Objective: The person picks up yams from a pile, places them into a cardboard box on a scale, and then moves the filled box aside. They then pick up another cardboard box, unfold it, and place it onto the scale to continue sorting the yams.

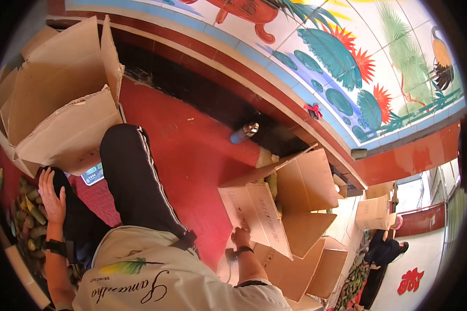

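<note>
My left hand (51, 199) is open, its fingers stretched out beside my left knee. Nothing shows in its grasp. Just left of it lies a heap of green and brown tubers or gourds (31, 217), too small in view to name surely. My right hand (241, 237) is closed at the lower edge of a printed flap on an open cardboard box (262, 210); its fingertips are partly hidden. Inside that box some greenish-yellow produce (271, 181) shows. A large open cardboard box (62, 124) stands in front of my left knee.
A scale with a lit display (93, 174) sits under the large box's edge. A metal bottle (245, 132) stands on the red floor (176, 140) by the wall. More cartons (329, 272) lie right. Farther off, a person in dark clothes (381, 249) is near more green produce (353, 282).
</note>
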